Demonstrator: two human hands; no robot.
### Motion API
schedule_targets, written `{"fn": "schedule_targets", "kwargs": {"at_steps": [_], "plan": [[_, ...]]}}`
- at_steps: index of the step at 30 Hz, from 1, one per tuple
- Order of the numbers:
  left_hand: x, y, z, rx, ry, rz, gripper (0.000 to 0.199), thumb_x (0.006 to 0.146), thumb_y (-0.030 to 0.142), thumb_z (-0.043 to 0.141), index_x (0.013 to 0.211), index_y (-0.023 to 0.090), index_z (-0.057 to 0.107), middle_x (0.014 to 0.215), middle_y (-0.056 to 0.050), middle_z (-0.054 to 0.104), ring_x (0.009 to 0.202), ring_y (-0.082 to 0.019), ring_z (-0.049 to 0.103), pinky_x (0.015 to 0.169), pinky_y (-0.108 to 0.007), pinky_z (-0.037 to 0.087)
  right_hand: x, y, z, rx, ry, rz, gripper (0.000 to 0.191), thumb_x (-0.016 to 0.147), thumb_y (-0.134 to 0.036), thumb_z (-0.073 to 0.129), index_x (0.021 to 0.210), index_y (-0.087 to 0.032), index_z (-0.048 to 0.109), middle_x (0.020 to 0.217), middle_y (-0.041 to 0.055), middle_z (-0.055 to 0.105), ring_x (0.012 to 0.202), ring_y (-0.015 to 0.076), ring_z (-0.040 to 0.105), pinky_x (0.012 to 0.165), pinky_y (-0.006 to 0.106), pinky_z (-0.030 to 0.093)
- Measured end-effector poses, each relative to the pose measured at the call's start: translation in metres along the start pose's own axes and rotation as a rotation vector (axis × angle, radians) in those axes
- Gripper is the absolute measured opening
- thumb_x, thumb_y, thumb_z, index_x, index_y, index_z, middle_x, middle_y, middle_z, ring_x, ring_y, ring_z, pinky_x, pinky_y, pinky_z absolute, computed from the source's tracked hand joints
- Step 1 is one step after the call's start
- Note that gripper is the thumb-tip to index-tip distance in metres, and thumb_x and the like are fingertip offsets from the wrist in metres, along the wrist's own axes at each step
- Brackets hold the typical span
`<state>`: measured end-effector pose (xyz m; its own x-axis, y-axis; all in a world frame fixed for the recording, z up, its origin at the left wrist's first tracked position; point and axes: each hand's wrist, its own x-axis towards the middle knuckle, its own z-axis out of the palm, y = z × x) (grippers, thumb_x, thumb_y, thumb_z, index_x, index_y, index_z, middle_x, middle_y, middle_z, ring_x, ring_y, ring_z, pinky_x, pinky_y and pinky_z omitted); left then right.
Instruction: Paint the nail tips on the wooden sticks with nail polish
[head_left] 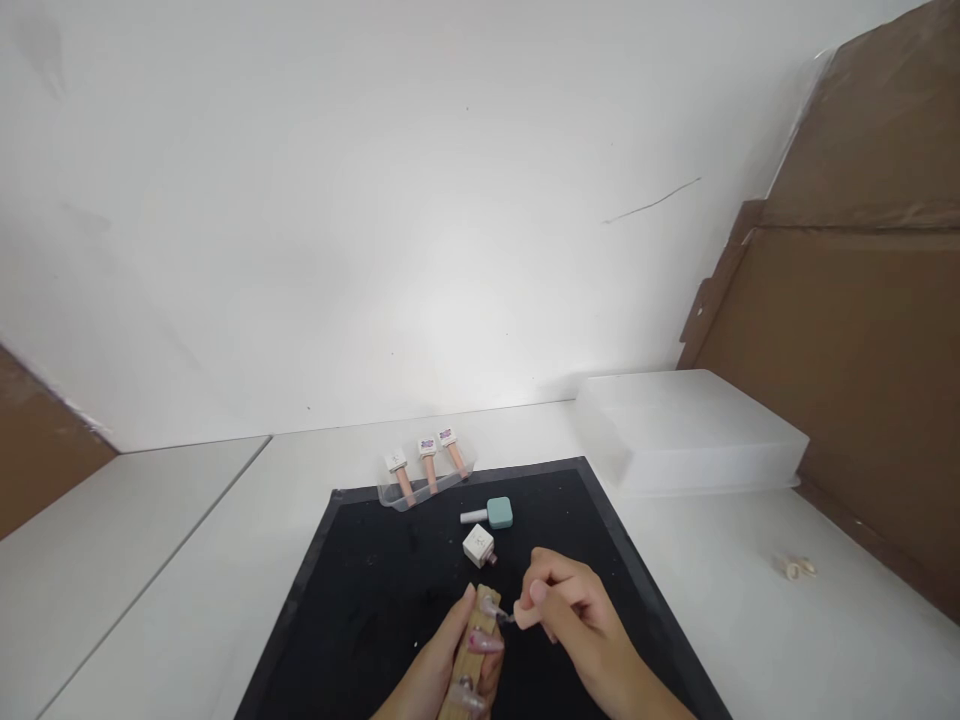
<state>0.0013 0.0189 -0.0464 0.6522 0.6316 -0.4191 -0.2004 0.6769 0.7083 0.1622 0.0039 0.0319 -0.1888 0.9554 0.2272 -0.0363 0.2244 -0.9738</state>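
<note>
My left hand (435, 665) is closed around a wooden nail stand (471, 662) at the bottom middle. Several false nails stick out from it: a clear one (489, 606) near the top, a pink glittery one (486, 642) in the middle and a clear one (466, 700) lower down. Between the fingertips of my right hand (574, 610) is the pink cap of a nail polish brush (527, 614), its bristles at the tip of the top nail. Just beyond lies a white square polish bottle (478, 545) with its neck uncapped.
A teal polish bottle (499, 513) with a white cap lies on the black mat (360, 580). Behind it, a clear tray (394, 497) holds three white bottles with pink caps. At right are a translucent plastic box (697, 435) and small beige rings (793, 568). A white wall rises behind.
</note>
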Motion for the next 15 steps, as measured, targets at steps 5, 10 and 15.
{"fn": "schedule_targets", "kwargs": {"at_steps": [5, 10, 15], "plan": [[-0.0012, -0.0002, -0.0021, -0.023, -0.004, 0.017, 0.062, 0.065, 0.077, 0.043, 0.043, 0.018, 0.043, 0.034, 0.006, 0.034, 0.025, -0.005, 0.026, 0.029, -0.022, 0.015, -0.0006, 0.0015, 0.0005, -0.002, 0.087, -0.063, 0.046, 0.088, -0.045, 0.047, 0.051, -0.017, 0.052, 0.052, -0.0018, 0.045, 0.047, 0.0114, 0.039, 0.051, 0.025, 0.032], [-0.0013, 0.0017, -0.0001, 0.005, 0.011, 0.010, 0.062, 0.065, 0.076, 0.043, 0.043, 0.019, 0.044, 0.032, 0.006, 0.033, 0.024, -0.005, 0.026, 0.029, -0.023, 0.016, 0.0000, -0.0024, 0.0007, -0.018, 0.052, -0.077, 0.040, 0.088, -0.041, 0.050, 0.057, -0.017, 0.055, 0.058, -0.0021, 0.044, 0.050, 0.0107, 0.039, 0.051, 0.024, 0.032], [-0.0013, 0.0054, 0.0020, -0.004, -0.002, -0.019, 0.061, 0.059, 0.077, 0.049, 0.043, 0.019, 0.042, 0.034, 0.006, 0.034, 0.025, -0.004, 0.026, 0.029, -0.022, 0.016, -0.0004, -0.0023, -0.0003, -0.031, -0.003, -0.158, 0.032, 0.088, -0.040, 0.050, 0.067, -0.017, 0.060, 0.063, -0.0019, 0.046, 0.053, 0.0110, 0.041, 0.055, 0.024, 0.034]]}}
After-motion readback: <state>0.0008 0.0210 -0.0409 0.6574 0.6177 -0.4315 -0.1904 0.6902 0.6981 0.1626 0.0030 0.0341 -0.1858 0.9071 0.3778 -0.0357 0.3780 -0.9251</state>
